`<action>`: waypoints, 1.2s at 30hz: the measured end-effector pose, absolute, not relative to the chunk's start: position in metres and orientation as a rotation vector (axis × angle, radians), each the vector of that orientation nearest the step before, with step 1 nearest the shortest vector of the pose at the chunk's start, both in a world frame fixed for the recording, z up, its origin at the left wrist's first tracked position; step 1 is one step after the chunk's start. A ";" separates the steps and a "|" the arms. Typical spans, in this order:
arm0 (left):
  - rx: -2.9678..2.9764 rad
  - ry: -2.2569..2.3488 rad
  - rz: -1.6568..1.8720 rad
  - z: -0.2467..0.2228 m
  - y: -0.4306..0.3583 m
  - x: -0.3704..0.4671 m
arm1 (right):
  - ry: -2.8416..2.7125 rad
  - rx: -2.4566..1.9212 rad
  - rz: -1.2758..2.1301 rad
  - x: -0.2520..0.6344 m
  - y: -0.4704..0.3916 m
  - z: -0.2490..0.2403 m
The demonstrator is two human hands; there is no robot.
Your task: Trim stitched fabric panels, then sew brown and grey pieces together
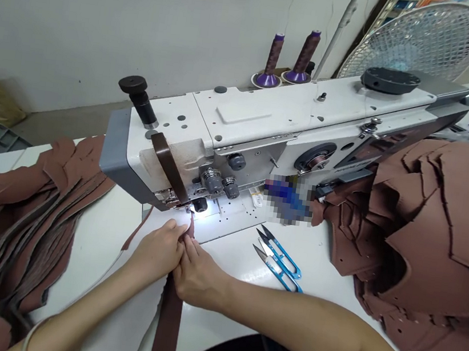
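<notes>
My left hand [162, 249] and my right hand [202, 275] meet just in front of the needle area of a white sewing machine [260, 112]. Between their closed fingers they pinch a long brown strip [167, 328], which runs down toward me and up to the presser foot. Under my left hand and forearm lies a pale sheet-like piece [125, 311] with a brown edge showing at its far left. The fingertips partly cover the strip. A lamp lights the spot by the needle.
Two blue-handled thread snips [279, 256] lie right of my hands. Brown leather pieces are heaped in a left pile [34, 218] and a right pile [438, 237]. Brown thread cones [306, 52] and a fan [425, 42] stand behind the machine. One patch by the machine bed is pixelated.
</notes>
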State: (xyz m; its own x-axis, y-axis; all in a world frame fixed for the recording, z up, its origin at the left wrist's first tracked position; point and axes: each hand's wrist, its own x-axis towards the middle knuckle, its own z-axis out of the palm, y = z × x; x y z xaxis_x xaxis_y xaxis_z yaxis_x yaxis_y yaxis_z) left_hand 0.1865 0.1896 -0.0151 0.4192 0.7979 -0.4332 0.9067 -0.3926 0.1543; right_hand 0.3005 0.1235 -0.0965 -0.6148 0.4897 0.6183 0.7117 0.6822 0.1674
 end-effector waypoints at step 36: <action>2.277 1.231 -0.340 -0.030 0.207 0.183 | -2.432 -0.936 -0.693 0.300 0.126 -0.097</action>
State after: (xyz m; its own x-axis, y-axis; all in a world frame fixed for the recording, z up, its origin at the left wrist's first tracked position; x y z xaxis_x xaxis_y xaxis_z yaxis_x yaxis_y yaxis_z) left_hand 0.1833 0.2071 -0.0297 0.5541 0.6999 -0.4507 0.8320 -0.4480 0.3272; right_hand 0.3004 0.1260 -0.0967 -0.6734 0.4853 0.5578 0.7063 0.6450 0.2915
